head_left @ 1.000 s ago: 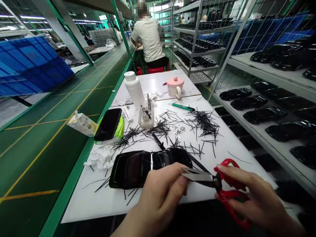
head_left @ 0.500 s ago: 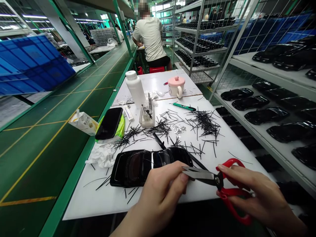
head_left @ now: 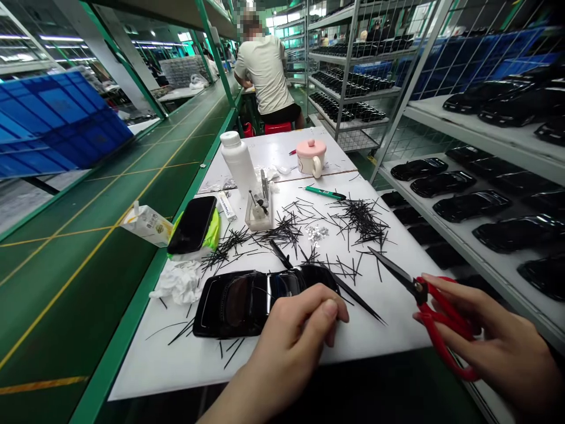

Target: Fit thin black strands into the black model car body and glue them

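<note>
My left hand (head_left: 300, 330) is closed in a pinch at the near right end of a glossy black model car (head_left: 233, 303). Whatever its fingertips hold, if anything, is hidden. In my right hand (head_left: 494, 335) are red-handled scissors (head_left: 417, 288), off the right side of the car, their blades together and pointing up and left. Dark pointed tweezers (head_left: 359, 300) lie on the white table just beyond my left fingers. Thin black strips (head_left: 364, 221) are scattered around the car, and a small heap of silvery bits (head_left: 316, 234) sits among them.
Behind the car stand a clear holder (head_left: 259, 215), a white bottle (head_left: 238, 162), a lidded mug (head_left: 311, 158) and a green pen-like tool (head_left: 325, 193). A phone (head_left: 193, 225) and crumpled tissue (head_left: 176, 281) lie left. Car racks (head_left: 397, 112) line the right; a person (head_left: 267, 73) sits ahead.
My right hand has drawn the scissors away to the right from my left fingertips, and the blades have come together. My left hand stays by the car, still pinched.
</note>
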### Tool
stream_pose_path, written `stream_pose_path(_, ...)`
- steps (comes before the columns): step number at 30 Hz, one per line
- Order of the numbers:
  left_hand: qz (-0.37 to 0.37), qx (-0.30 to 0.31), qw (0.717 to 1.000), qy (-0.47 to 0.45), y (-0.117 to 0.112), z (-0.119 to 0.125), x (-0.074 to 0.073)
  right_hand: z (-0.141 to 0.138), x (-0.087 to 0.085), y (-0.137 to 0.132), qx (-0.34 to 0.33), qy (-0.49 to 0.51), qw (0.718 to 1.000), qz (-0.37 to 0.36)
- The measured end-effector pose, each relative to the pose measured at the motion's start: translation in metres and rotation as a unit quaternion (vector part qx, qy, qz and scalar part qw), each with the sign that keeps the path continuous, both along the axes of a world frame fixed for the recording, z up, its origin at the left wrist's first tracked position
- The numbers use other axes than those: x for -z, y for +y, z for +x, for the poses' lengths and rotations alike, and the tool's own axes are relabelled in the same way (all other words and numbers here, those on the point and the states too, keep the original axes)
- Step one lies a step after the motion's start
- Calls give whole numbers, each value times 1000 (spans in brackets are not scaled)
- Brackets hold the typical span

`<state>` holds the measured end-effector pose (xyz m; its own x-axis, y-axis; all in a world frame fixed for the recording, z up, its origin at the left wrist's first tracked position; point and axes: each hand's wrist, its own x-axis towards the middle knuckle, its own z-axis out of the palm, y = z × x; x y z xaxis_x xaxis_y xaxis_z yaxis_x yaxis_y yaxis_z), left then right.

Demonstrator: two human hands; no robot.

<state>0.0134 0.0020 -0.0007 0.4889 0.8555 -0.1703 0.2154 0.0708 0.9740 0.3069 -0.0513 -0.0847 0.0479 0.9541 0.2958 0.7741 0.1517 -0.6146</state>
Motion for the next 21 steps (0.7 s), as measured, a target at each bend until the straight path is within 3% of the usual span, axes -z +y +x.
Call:
stream_pose_path(2,-21,4,1000,-13,1,2,-2,8,4,4,-12,-51,999,-2)
stream_pose_path(6,-78,13,996,-52,2,6,-6,7,16,15,26,-119,992,-16)
stream_pose_path(10,-110,8,991,-81,2,7,-7,-4,21,26,-31,-105,994,10)
stream_pose_path(13,-97,-3,991,-95,1,6,-6,-19,8,29,-54,-62,995,60)
stream_pose_path(15,-52,-12,993,-105,0,5,-6,-39,-9,28,-106,13,993,57)
stream_pose_path(18,41,-28,990,-128,-3,4,-5,-82,-32,24,-257,144,955,-23)
stream_pose_path(21,104,-31,986,-127,-9,-1,-5,-120,-45,23,-328,230,910,-105)
